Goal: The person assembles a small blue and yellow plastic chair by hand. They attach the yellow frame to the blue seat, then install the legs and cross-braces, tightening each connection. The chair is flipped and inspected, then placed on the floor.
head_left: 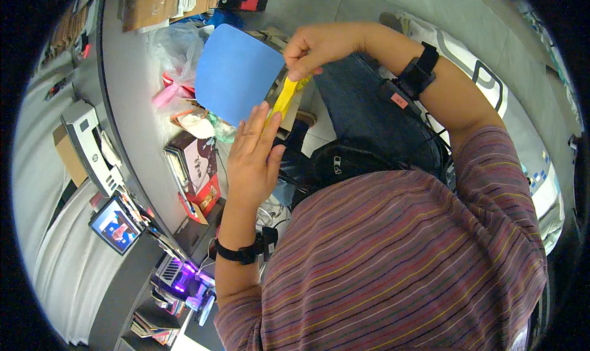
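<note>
Head view | right hand (pixel 316 48), fingers curled, pinched yellow tool (pixel 284 98) at upper end | left hand (pixel 253 160) lay over lower end, fingers nearly straight | tool beside blue panel (pixel 238 71) | steadying both ends likely worked best

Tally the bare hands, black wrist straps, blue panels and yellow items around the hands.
Left hand and right hand: 2
Left wrist strap and right wrist strap: 2
Blue panel: 1
Yellow item: 1
Total: 6

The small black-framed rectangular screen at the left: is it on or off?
On: the screen glows with a bright, colourful picture.
</note>
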Action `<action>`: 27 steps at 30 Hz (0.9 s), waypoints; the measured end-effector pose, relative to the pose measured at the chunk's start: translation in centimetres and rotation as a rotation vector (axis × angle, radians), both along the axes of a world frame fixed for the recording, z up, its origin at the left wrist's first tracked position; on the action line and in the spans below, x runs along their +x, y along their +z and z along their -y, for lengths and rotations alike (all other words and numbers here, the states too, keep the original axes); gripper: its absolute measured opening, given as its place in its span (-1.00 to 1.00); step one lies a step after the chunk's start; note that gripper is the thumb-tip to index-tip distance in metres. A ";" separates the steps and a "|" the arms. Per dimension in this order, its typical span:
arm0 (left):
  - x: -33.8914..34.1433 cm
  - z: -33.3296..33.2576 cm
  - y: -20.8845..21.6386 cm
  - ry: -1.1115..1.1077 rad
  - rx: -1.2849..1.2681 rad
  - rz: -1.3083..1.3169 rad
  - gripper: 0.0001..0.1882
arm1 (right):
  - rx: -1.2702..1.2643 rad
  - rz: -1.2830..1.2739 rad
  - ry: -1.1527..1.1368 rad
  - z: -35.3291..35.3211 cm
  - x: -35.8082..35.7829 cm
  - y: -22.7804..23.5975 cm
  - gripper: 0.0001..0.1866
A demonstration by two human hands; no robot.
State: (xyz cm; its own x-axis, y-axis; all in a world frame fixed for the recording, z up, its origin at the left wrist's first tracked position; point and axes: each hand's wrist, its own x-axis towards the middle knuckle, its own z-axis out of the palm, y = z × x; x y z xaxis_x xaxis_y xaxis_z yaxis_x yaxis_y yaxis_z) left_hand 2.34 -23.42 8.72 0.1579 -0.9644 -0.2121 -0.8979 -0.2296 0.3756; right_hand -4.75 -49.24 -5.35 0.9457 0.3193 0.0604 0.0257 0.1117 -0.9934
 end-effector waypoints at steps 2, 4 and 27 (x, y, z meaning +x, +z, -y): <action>0.0 0.0 -0.1 -0.006 -0.001 0.004 -0.51 | -0.042 0.027 -0.010 0.1 0.1 -0.3 -0.54; -0.1 0.0 -0.1 -0.008 -0.006 0.008 -0.51 | -0.233 0.045 -0.062 0.0 0.2 -0.6 -0.53; -0.7 -0.1 0.4 0.005 0.006 -0.023 -0.44 | -0.410 -0.057 -0.039 -3.7 2.9 -5.6 -0.45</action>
